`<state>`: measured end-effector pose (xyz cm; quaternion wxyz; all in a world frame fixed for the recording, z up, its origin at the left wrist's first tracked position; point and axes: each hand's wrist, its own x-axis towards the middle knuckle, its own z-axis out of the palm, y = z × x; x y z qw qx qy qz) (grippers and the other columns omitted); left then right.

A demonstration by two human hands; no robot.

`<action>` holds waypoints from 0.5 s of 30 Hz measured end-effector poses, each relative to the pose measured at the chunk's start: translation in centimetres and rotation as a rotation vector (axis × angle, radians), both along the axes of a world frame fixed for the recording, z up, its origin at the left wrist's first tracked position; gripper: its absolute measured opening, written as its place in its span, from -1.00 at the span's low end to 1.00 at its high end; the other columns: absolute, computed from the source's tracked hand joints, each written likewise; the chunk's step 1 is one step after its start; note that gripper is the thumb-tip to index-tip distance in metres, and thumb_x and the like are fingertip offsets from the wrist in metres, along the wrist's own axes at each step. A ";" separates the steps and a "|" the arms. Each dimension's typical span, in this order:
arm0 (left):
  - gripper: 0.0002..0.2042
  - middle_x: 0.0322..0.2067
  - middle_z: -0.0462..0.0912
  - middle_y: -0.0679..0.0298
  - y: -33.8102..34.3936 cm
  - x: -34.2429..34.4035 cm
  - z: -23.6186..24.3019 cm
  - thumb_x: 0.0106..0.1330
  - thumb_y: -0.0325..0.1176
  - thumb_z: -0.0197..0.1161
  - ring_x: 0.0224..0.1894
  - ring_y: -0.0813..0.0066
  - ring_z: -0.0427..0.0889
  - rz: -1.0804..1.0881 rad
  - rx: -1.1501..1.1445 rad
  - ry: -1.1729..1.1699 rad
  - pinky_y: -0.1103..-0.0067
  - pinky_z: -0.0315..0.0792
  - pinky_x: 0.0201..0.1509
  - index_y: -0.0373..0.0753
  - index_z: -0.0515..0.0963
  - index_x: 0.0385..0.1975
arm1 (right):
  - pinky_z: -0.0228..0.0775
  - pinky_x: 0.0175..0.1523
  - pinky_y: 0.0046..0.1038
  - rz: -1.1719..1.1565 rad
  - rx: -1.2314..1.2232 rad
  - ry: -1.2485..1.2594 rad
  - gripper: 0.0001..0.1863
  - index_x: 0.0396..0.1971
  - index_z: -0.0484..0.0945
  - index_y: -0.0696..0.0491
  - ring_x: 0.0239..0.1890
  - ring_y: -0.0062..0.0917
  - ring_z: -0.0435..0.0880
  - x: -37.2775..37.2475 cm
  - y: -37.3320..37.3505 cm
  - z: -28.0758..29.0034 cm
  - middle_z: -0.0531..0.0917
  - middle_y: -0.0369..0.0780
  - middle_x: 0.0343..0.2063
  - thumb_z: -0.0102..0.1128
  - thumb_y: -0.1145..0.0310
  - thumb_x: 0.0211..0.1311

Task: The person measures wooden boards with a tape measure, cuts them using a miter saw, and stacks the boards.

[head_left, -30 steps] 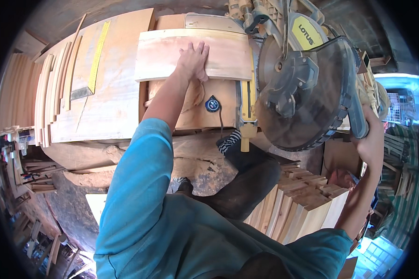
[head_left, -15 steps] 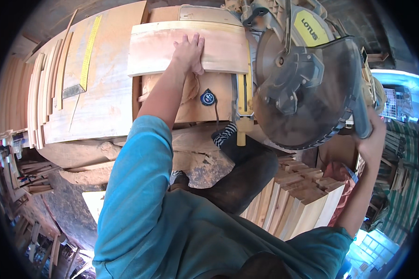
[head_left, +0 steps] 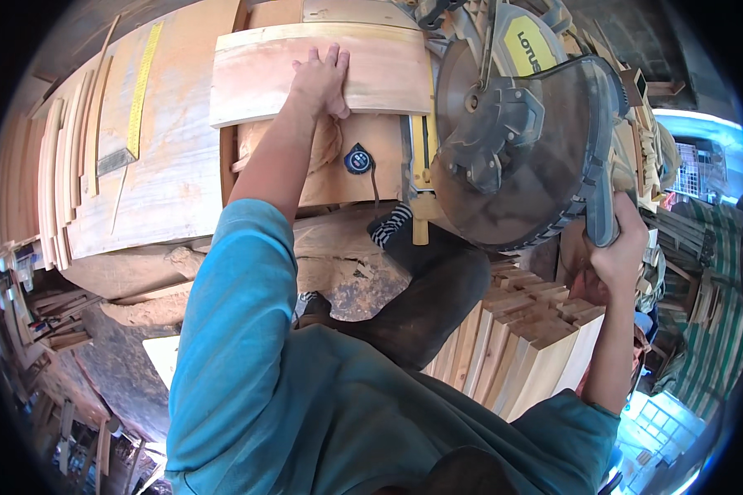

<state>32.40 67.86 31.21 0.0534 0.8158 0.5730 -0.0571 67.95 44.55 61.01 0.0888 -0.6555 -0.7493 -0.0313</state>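
Left hand lies spread on a wooden board, right hand grips the saw handle

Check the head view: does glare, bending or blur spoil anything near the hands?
Head view: left hand and the board under it look evenly lit, fairly sharp; head view: right hand on the saw handle is readable; head view, lower right: a bright patch is washed out bluish-white; head view, far left: upright planks bow with the fisheye.

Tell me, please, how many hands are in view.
2: the left hand lies spread on the pale board, and the right hand is on the saw handle, partly hidden by it.
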 end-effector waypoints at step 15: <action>0.20 0.49 0.25 0.12 -0.3 0.1 -0.3 -0.33 -0.02 0.63 0.43 -0.22 0.32 0.005 0.087 -0.071 -0.23 0.46 0.28 -0.16 0.21 0.49 | 0.45 -0.22 -0.27 0.083 0.104 -0.090 -0.68 -0.34 0.52 0.12 -0.38 -0.08 0.59 1.0 -1.0 -4.0 0.54 -0.06 -0.46 0.40 0.44 -0.15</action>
